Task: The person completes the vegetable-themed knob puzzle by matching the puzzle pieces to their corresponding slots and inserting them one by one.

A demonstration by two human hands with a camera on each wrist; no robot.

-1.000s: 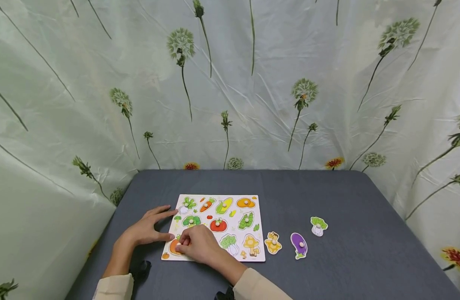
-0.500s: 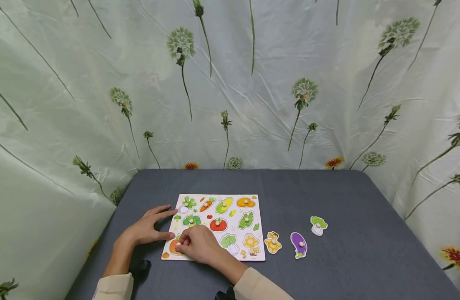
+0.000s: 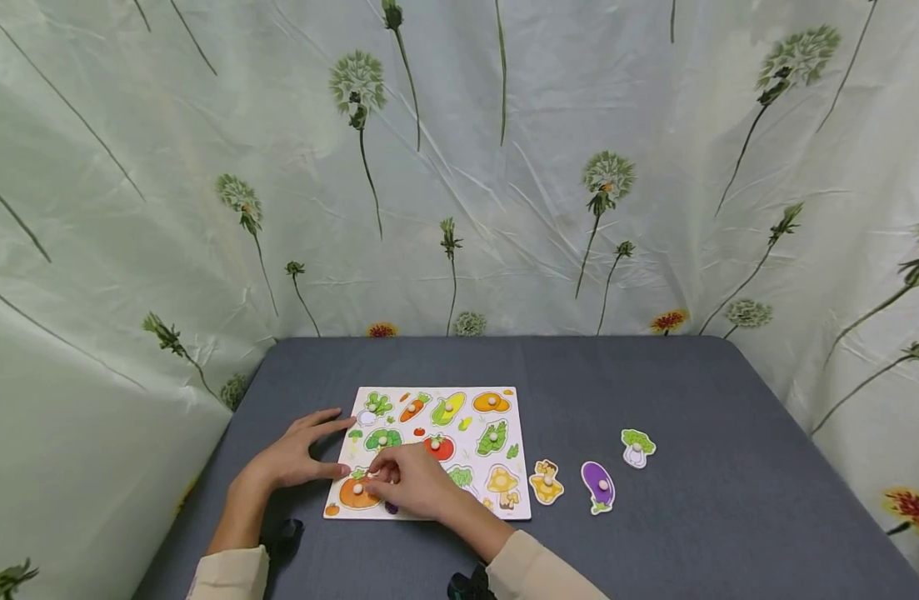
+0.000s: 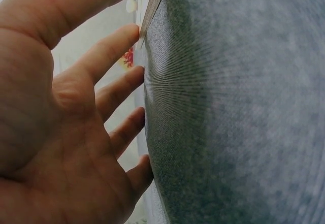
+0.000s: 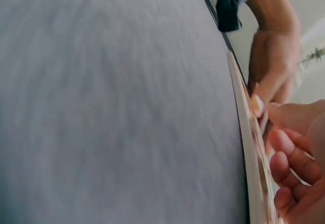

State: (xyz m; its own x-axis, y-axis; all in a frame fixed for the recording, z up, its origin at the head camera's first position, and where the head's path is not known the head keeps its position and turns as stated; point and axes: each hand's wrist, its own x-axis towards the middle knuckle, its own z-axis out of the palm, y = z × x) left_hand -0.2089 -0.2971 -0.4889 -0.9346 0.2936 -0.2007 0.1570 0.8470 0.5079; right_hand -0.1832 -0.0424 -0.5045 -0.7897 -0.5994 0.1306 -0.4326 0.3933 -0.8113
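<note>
A white vegetable knob puzzle board (image 3: 466,454) lies on the dark table. My left hand (image 3: 297,457) rests at its left side, fingers spread, with fingertips and thumb at the edge; the left wrist view shows that hand (image 4: 76,112) holding nothing. Near the front left corner, an orange pumpkin piece (image 3: 349,498) sits in the board, its pale knob uncovered. Just right of that knob hovers my right hand (image 3: 417,483), fingers loosely bent and nothing visible between them. It hides part of the board's lower middle, where a dark purple patch (image 3: 391,507) peeks out.
Right of the board lie three loose knobbed pieces: a yellow mushroom (image 3: 539,490) beside the edge, a purple eggplant (image 3: 595,475), and a green-topped, white-stemmed vegetable (image 3: 636,437) farther back. A flower-printed curtain (image 3: 459,167) hangs behind the grey table (image 3: 691,400).
My right hand has let go of the pumpkin piece's knob and moved slightly right, leaving more of the pumpkin in view. My left hand has stayed in place.
</note>
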